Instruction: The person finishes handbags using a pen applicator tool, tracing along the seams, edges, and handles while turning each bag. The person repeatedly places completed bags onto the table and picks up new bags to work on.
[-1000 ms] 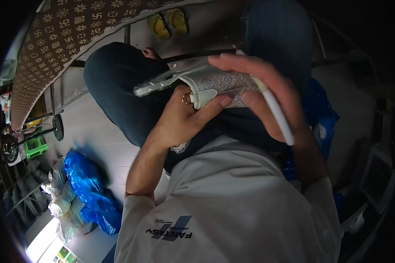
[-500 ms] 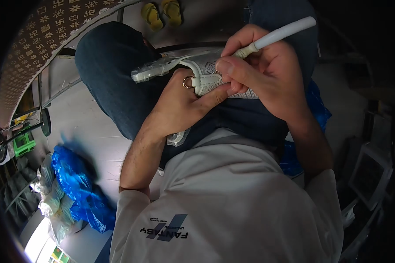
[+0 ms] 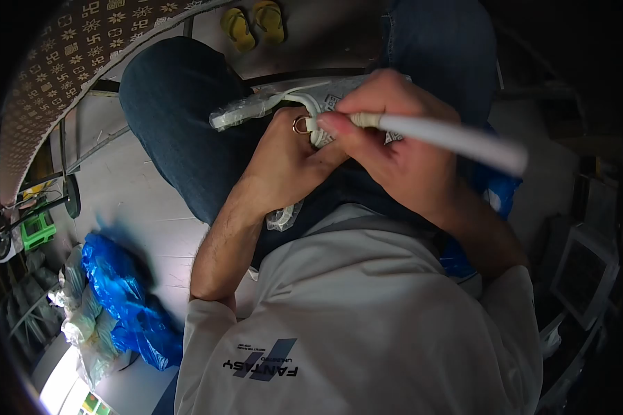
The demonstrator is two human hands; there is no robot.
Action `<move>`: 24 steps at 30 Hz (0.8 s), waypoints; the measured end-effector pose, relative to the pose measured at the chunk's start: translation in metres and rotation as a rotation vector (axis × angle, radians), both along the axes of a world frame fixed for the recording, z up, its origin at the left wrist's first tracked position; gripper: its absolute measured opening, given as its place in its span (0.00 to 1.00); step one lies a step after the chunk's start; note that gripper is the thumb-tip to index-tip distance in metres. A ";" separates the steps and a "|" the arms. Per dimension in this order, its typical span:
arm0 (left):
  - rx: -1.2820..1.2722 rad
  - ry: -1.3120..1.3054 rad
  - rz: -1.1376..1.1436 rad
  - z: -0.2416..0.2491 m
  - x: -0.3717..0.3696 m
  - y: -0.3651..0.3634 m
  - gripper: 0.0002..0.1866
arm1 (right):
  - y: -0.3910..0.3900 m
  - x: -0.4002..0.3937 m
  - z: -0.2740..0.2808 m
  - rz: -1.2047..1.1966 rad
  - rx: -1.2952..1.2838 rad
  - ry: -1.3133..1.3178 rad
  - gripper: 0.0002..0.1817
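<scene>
The left hand (image 3: pixel 284 162) is gripping the white patterned bag (image 3: pixel 325 114) by its gold ring (image 3: pixel 301 125); the right hand (image 3: pixel 401 149) is pinching a white pen-like tool (image 3: pixel 450 138); keeping the bag steady should help the tip go neatly.

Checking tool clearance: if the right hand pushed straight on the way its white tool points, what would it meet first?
Probably the white strap tab by the gold ring, pinched in the left hand; the right hand looks almost touching, though depth is unclear.

White tool (image 3: pixel 450 135) in right hand (image 3: pixel 401 155) against patterned bag (image 3: pixel 332 104).
</scene>
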State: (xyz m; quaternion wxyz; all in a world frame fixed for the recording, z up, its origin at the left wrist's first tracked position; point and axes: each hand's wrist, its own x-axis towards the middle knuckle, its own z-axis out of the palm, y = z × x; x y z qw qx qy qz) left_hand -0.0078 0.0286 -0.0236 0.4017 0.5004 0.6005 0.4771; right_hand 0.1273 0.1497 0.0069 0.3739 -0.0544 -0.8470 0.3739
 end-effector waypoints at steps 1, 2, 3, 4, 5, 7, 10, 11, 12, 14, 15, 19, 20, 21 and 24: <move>0.060 -0.020 0.022 0.004 0.002 0.003 0.09 | 0.002 0.000 0.004 0.010 -0.188 -0.106 0.07; 0.061 -0.021 0.025 0.009 0.002 0.004 0.09 | 0.006 0.002 0.012 0.108 -0.688 -0.218 0.06; -0.052 -0.068 -0.004 0.014 0.002 0.004 0.10 | 0.010 0.003 0.016 0.109 -0.692 -0.220 0.06; -0.164 -0.113 -0.035 0.016 0.002 0.004 0.16 | 0.017 0.003 0.017 0.193 -0.798 -0.243 0.06; -0.162 -0.112 -0.036 0.014 0.003 0.004 0.16 | 0.021 0.002 0.018 0.277 -0.901 -0.264 0.06; 0.018 -0.177 0.057 0.004 0.009 0.004 0.11 | 0.020 0.003 0.021 0.275 -0.882 -0.279 0.07; -0.048 0.039 0.012 0.000 0.000 0.001 0.10 | 0.010 -0.002 0.001 0.022 0.102 -0.007 0.08; -0.047 0.043 0.015 0.000 0.000 0.001 0.10 | 0.005 -0.009 -0.009 0.007 0.255 0.179 0.08; 0.028 -0.002 0.038 0.001 0.003 0.003 0.10 | 0.004 -0.007 -0.005 0.005 0.260 0.179 0.08; 0.015 -0.107 0.055 0.003 0.006 0.003 0.10 | 0.005 0.000 0.009 0.098 -0.528 -0.189 0.08; 0.012 -0.110 0.057 0.003 0.006 0.001 0.10 | 0.014 0.001 0.020 0.218 -0.849 -0.253 0.08; -0.023 -0.050 0.037 0.003 0.004 0.004 0.11 | 0.017 0.000 0.015 0.275 -0.931 -0.288 0.08; -0.063 0.023 0.032 0.004 0.003 0.003 0.11 | 0.012 -0.002 0.002 0.165 -0.409 -0.088 0.08; -0.062 0.026 0.038 0.002 0.002 0.002 0.11 | 0.008 -0.006 -0.007 0.056 0.117 0.116 0.09; 0.107 -0.098 0.122 0.000 0.010 0.005 0.11 | -0.001 -0.001 -0.002 -0.008 -0.227 -0.059 0.09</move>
